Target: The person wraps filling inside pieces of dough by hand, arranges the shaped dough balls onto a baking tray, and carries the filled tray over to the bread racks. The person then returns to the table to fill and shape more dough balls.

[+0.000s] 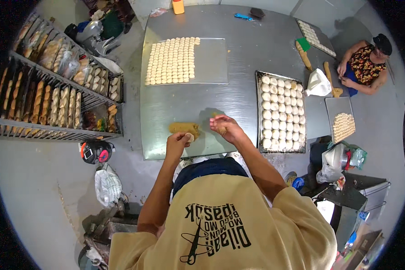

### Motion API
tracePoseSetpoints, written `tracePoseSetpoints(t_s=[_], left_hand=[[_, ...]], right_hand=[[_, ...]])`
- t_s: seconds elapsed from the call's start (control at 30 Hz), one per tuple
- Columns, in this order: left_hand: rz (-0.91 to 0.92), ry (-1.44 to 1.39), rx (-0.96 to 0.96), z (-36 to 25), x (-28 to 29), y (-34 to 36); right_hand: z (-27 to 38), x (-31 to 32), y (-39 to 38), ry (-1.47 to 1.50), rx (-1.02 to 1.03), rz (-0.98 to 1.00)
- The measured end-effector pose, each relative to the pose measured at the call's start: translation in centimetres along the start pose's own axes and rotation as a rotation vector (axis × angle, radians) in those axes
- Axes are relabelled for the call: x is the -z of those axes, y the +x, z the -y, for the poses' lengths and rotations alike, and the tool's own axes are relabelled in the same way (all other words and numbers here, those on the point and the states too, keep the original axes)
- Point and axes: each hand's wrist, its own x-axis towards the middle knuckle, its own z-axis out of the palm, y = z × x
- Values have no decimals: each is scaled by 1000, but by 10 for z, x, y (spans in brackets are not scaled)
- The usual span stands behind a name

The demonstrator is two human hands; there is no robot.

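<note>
Pale dough piece (191, 137) in the left hand (177, 143), just beside a log of brown paste (182, 127)

The person works at the near edge of a grey metal table (168, 103). The left hand pinches the small dough piece between thumb and fingers, and this piece is in front of the near right part of the paste log, which lies on the table. The right hand (228, 129) is held to the right of the paste, apart from the left hand. Its fingers are partly bent, and I cannot tell if they press on something.

Farther on the table, a flat metal sheet (213, 63) carries close rows of small dough balls (171, 60). To the right of the right hand lies a dark-rimmed baking tray (258, 112), filled with rounded pale buns (281, 112). Near its far right corner there is a white plastic container (318, 84), and beyond stands a wooden rolling pin (304, 59)-like shape, lying on the table. At the right, a co-worker (365, 63) wears a dark cap and a patterned sleeveless top. On the left side, a metal rack (63, 135) holds many loaves (47, 101).
</note>
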Motion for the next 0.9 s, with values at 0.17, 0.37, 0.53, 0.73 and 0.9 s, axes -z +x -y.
tracePoseSetpoints(t_s=[0.17,0.37,0.53,0.73,0.9], left_hand=[[171,-102,-77,24,-24,16],[234,15,-34,7,-69,17],[290,-87,-47,-27,-90,12],[356,-91,-31,-27,-111,13],[300,-62,-8,-38,-133,10]], right_hand=[[39,-18,-12,-69,-22,-119],[75,3,-58,-163,54,-56],[85,34,-101,139,156,2],[49,63,-59,140,55,-186],[79,28,-75,-354,54,-204]])
